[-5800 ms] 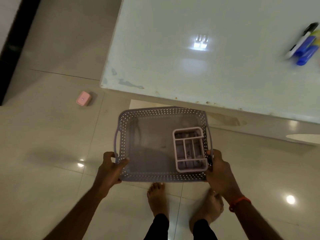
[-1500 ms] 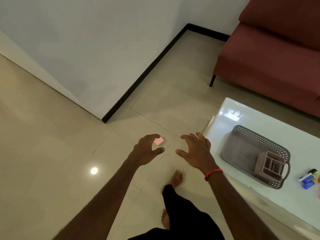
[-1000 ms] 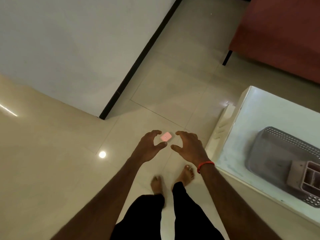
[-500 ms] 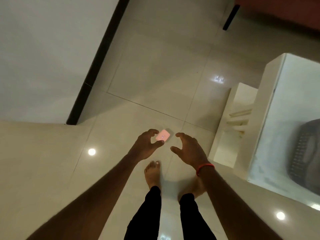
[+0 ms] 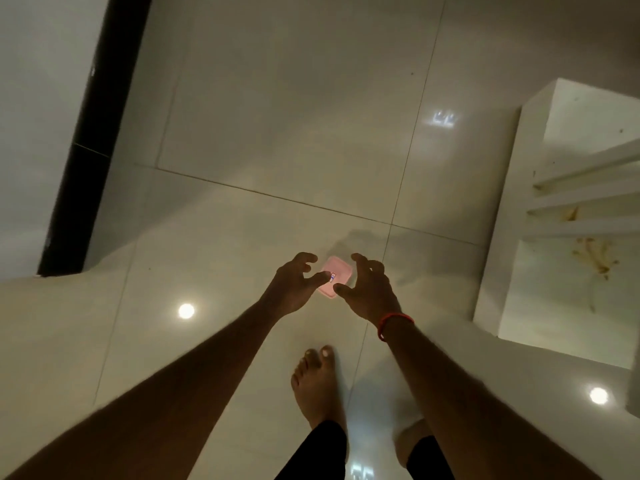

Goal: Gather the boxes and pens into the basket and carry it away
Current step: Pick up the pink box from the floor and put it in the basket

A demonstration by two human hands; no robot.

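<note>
A small pink box (image 5: 337, 276) with a tiny label lies flat on the tiled floor. My left hand (image 5: 294, 285) hovers at its left side, fingers spread and curved, holding nothing. My right hand (image 5: 369, 289), with a red band at the wrist, hovers at its right side in the same open curve. Both hands frame the box; I cannot tell whether the fingertips touch it. The basket and the pens are out of view.
The white table's end and lower shelves (image 5: 568, 216) stand at the right. A black skirting strip (image 5: 86, 143) runs along the wall at the left. My bare feet (image 5: 317, 386) stand on the tiles just behind the box.
The view has dropped closer to the floor and the basket has left the frame. Both hands have closed in on the pink box from either side.
</note>
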